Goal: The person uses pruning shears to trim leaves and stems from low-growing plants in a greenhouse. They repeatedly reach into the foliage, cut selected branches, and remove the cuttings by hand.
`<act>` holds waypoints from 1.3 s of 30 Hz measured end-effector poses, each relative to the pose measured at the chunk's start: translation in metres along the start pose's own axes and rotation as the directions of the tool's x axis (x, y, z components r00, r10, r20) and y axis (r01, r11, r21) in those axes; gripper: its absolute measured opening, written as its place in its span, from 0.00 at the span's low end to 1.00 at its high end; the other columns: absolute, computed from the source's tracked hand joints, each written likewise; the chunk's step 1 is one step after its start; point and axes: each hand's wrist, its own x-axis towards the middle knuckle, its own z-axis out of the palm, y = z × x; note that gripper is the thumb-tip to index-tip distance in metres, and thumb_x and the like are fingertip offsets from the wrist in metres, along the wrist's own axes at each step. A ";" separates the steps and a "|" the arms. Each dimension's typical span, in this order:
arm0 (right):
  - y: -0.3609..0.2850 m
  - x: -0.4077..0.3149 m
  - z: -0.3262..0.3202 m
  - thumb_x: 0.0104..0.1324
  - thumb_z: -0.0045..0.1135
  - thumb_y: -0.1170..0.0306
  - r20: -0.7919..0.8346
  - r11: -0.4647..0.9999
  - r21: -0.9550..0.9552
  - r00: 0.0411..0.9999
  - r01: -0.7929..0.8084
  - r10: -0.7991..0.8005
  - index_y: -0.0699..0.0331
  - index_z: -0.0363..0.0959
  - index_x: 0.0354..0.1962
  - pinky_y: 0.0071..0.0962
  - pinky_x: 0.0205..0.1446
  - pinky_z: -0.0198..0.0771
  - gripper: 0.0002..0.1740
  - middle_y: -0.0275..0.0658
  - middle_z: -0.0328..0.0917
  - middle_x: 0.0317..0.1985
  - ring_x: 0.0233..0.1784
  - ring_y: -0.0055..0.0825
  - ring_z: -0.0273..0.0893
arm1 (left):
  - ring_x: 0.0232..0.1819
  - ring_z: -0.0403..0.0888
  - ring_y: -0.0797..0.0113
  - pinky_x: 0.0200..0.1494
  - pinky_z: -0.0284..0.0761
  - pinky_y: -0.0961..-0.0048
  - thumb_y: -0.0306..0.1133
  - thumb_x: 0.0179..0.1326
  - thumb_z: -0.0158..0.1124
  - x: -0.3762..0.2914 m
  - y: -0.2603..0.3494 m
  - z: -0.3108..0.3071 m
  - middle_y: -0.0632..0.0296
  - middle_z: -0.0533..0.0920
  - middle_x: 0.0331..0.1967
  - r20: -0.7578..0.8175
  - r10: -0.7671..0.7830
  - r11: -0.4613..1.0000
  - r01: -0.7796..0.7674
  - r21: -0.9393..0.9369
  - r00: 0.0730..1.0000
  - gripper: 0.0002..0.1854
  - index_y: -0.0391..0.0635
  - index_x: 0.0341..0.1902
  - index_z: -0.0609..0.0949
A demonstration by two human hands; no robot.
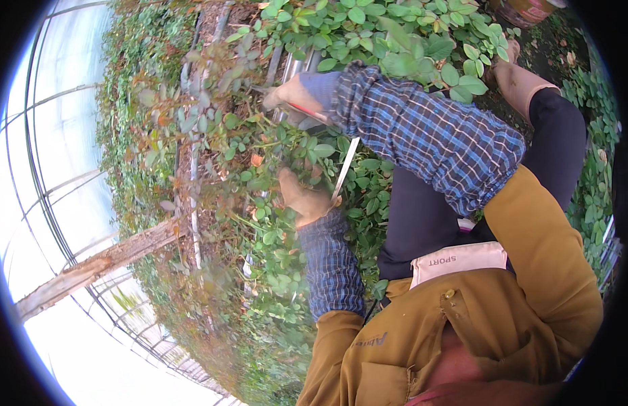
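My right hand (pixel 288 99) reaches in among the rose-like bushes (pixel 319 152), its fingers closed around a red-edged tool (pixel 309 112). Most of that tool is hidden, so its kind is unclear. Nearer my body, my left hand (pixel 307 199) is curled among the leafy stems. A narrow, pale, flat strip (pixel 347 165) sticks up from the thumb side of the left hand and appears gripped there. Leaves hide some of the left fingertips. Blue checked sleeve covers (pixel 420 132) wrap both forearms.
Metal rails (pixel 297 66) run beneath the foliage. A rough wooden post (pixel 100 266) slants in at left, before a film-covered greenhouse frame (pixel 60 193). My dark-trousered leg (pixel 557 137) is bent at right. A bucket-like container (pixel 527 12) stands at the top right.
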 end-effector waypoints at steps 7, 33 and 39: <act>0.028 -0.040 0.004 0.60 0.70 0.52 -0.051 0.971 -0.196 0.987 0.139 -0.152 0.75 0.80 0.47 0.28 0.24 0.76 0.32 0.46 0.81 0.27 0.23 0.29 0.79 | 0.44 0.78 0.63 0.39 0.79 0.65 0.43 0.70 0.52 0.001 0.010 -0.007 0.55 0.77 0.45 -0.004 0.004 0.983 -0.005 -0.181 1.000 0.23 0.38 0.59 0.72; 0.077 -0.142 0.031 0.59 0.62 0.59 0.251 0.492 -0.852 0.964 0.177 0.086 0.61 0.72 0.64 0.32 0.49 0.74 0.35 0.42 0.84 0.38 0.42 0.32 0.81 | 0.22 0.59 0.76 0.25 0.62 0.72 0.35 0.67 0.55 -0.025 0.047 -0.031 0.72 0.64 0.24 -0.476 -0.071 0.823 -0.219 -0.525 0.876 0.18 0.48 0.60 0.75; 0.066 -0.109 0.055 0.64 0.63 0.52 0.153 0.758 -0.587 0.958 0.285 -0.243 0.68 0.76 0.57 0.23 0.31 0.69 0.32 0.33 0.79 0.27 0.26 0.16 0.73 | 0.26 0.66 0.71 0.29 0.70 0.67 0.37 0.71 0.56 -0.021 0.018 -0.051 0.66 0.69 0.27 -0.223 -0.037 0.879 -0.075 -0.470 0.974 0.18 0.45 0.62 0.73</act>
